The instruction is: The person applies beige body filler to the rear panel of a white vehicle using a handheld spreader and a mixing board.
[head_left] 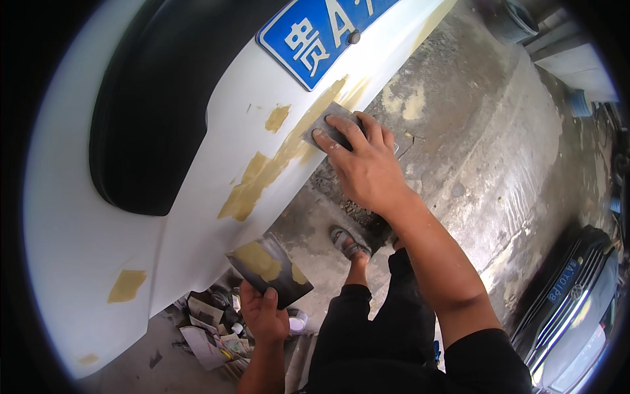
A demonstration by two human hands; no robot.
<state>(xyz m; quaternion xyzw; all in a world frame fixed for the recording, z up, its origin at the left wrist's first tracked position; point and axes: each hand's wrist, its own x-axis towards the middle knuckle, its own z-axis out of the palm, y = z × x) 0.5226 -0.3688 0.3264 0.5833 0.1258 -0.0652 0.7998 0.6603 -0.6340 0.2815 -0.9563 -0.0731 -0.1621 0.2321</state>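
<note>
Along the white panel's lower edge: the grey spreader (336,111), its far edge over the upper part of the long putty streak (252,187) and apparently touching it.
Right hand (367,157): gripping the grey spreader, fingertips pressed on its near face and set slightly apart; what grips the far face cannot be told.
Left hand (264,318): pinching the dark plate (286,278) by its lower edge, thumb on the face, the other fingers mostly behind; the plate is tilted, just off the panel's lower edge, with yellowish putty on its face.
White panel (197,203): the long streak slants beside the lower edge; a small putty patch (277,118) sits above it, another patch (128,286) near the lower left corner.
Blue number plate (321,41): fixed at the panel's upper edge, beyond the spreader.
Concrete floor (479,164): a sandalled foot (349,244) below the right hand, a clutter pile (209,328) beside the left hand, a parked car (569,305) at the far right.
</note>
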